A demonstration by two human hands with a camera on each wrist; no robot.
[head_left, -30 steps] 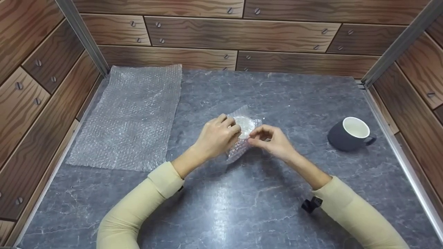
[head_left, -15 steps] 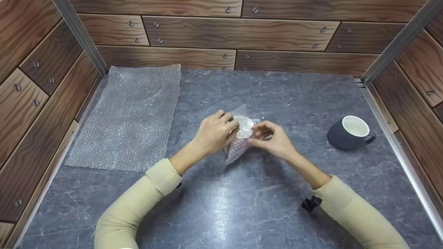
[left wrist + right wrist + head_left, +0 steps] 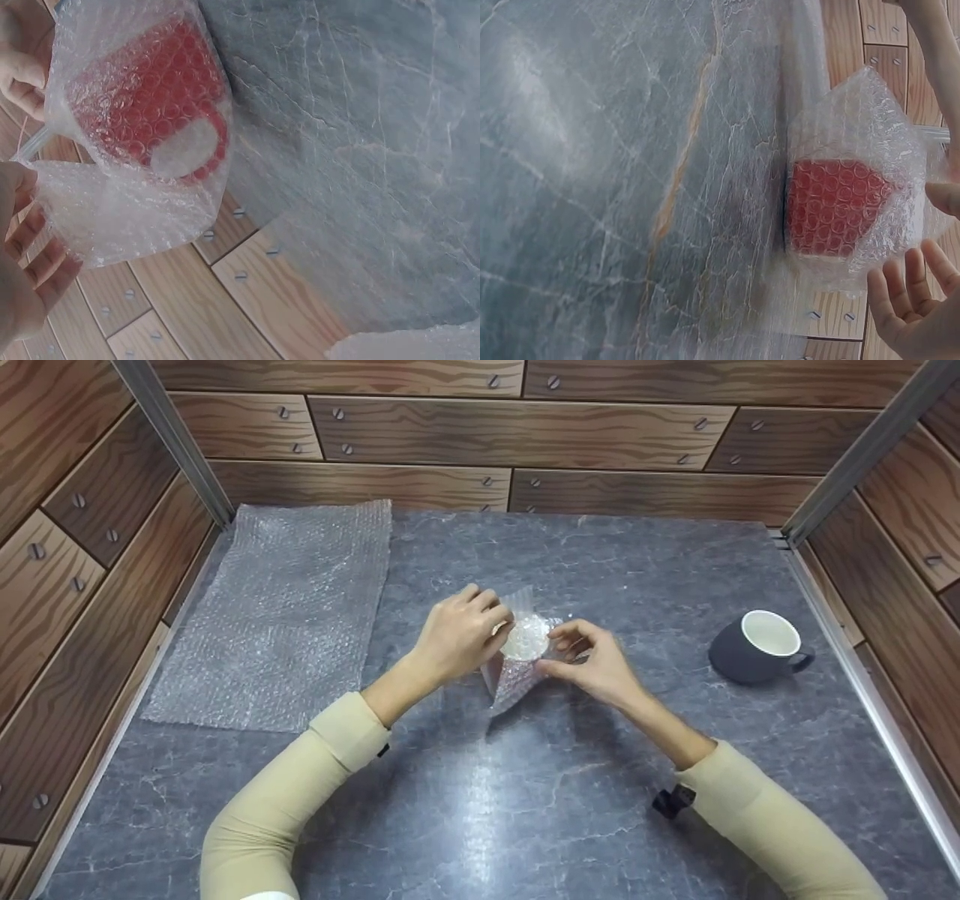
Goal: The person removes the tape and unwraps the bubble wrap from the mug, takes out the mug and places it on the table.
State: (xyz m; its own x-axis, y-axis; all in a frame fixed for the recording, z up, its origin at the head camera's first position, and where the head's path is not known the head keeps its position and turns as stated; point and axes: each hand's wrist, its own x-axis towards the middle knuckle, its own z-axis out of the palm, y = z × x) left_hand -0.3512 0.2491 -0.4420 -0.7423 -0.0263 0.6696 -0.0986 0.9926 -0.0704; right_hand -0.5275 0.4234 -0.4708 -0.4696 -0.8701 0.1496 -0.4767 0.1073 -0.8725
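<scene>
A red mug (image 3: 150,86), its handle showing through the layer, stands wrapped in clear bubble wrap (image 3: 517,679) at mid table. The head view has its pale round top (image 3: 525,637) between the two hands. My left hand (image 3: 465,630) pinches a loose flap of the wrap at the mug's left; in the left wrist view that flap stretches from the fingers to the mug. At the right side of the bundle, my right hand (image 3: 592,660) holds the wrap with thumb and fingertips. Its fingers (image 3: 900,289) curve beside the red wall in the right wrist view.
A large flat sheet of bubble wrap (image 3: 277,615) lies on the left of the grey marbled table (image 3: 585,555). On the right stands a dark mug (image 3: 754,652) with a white inside. Wood-patterned walls (image 3: 517,431) and metal posts (image 3: 862,457) bound the table.
My left hand has moved slightly up and left with the flap, baring more of the mug's pale top. The right hand has shifted only a little.
</scene>
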